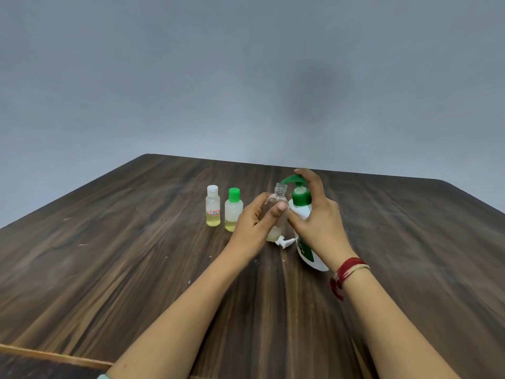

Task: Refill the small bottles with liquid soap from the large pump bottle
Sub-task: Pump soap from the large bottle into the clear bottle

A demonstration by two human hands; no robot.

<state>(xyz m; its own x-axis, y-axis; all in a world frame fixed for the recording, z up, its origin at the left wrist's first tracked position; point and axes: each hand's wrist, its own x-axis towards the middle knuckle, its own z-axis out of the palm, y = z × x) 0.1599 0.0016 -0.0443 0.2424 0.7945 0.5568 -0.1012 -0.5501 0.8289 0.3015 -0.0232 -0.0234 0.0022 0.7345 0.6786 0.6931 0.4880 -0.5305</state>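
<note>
Left hand [255,218] holds uncapped bottle [276,207] under pump spout [290,179].

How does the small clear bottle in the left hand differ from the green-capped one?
The small clear uncapped bottle is open; the small clear green-capped bottle is closed. The left hand grips the uncapped bottle; the green-capped bottle stands free on the wooden table. Both hold a little pale liquid.

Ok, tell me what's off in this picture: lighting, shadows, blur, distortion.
Head view: light soft and even, no glare; a dim shadow blotch on the grey wall; wide-angle lens bows the edges of the wooden table; the label on the white-capped small bottle is too soft to read.
</note>
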